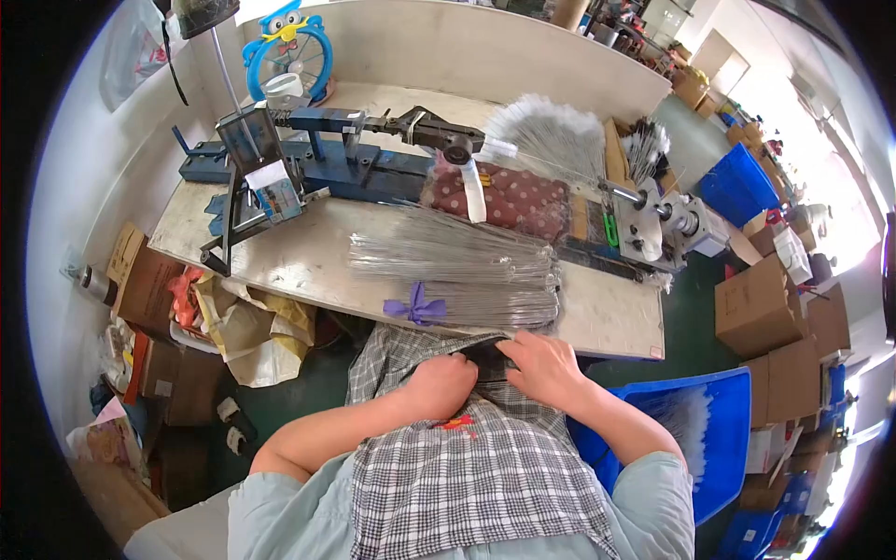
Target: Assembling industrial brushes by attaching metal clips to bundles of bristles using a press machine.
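Observation:
Both of my hands are at a checked grey-and-white apron (471, 467) over my lap, by the front edge of the bench. My left hand (442, 385) is closed on the apron cloth. Opposite it, my right hand (546, 369) pinches the cloth with bent fingers. A dark patch (487, 359) shows between the hands; whether it is a pocket opening or a black cloth I cannot tell. Just beyond them, bundles of thin metal wires (457, 257) lie on the bench, one tied with a purple ribbon (415, 305).
A blue bench machine (345, 163) with a lever runs across the worktable (616, 322). A dotted maroon pad (518, 198) lies along it. White-tipped brushes (546, 131) stand behind. A blue bin (728, 401) sits to my right, cardboard boxes (761, 303) beyond; a blue fan (289, 61) stands far left.

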Available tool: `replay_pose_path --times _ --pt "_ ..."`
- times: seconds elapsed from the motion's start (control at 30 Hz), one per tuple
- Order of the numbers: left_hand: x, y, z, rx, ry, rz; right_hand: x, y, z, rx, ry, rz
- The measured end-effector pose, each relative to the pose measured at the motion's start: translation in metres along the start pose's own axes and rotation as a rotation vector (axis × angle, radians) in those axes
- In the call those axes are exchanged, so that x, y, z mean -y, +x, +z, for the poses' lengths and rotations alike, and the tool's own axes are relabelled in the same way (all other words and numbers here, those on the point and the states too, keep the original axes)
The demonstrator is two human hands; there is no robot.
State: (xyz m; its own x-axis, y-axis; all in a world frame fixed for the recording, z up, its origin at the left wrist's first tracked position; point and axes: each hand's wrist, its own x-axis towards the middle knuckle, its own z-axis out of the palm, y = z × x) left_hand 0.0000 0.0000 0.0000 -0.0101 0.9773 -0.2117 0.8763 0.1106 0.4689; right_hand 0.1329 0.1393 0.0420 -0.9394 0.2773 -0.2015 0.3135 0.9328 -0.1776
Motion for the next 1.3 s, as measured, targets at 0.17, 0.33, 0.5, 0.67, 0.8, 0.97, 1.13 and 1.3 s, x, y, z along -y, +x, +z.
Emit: replay_pose_path --times 0.17,0.33,0.5,0.67,0.8,0.97,1.13,1.3 --pt "-0.001 -0.002 0.019 -0.078 0.21 0.23 0.006 0.004 -0.002 -0.051 0.038 -0.035" --pt "-0.012 0.031 0.032 0.047 0.015 -0.047 0.021 -0.003 -0.005 -0.054 -0.016 -0.033" --pt "-0.007 0.022 0.023 0.028 0.118 -0.187 0.029 -0.017 -0.007 -0.198 0.009 -0.07" --pt "0.025 -0.002 0.028 0.094 0.293 -0.052 0.048 -0.014 -0.008 -0.237 0.014 -0.101" --pt "0.019 -0.021 0.039 -0.229 0.316 -0.069 0.05 -0.017 -0.002 -0.272 0.028 -0.126" --pt "0.0 -0.035 0.008 0.148 0.248 -0.161 0.053 -0.02 0.002 -0.29 -0.009 -0.19" --pt "0.011 -0.031 0.031 -0.191 0.277 0.025 0.052 -0.02 0.001 -0.278 -0.061 -0.172" --pt "0.02 -0.013 0.044 -0.425 0.249 0.18 0.046 -0.021 0.01 -0.32 -0.117 -0.201"
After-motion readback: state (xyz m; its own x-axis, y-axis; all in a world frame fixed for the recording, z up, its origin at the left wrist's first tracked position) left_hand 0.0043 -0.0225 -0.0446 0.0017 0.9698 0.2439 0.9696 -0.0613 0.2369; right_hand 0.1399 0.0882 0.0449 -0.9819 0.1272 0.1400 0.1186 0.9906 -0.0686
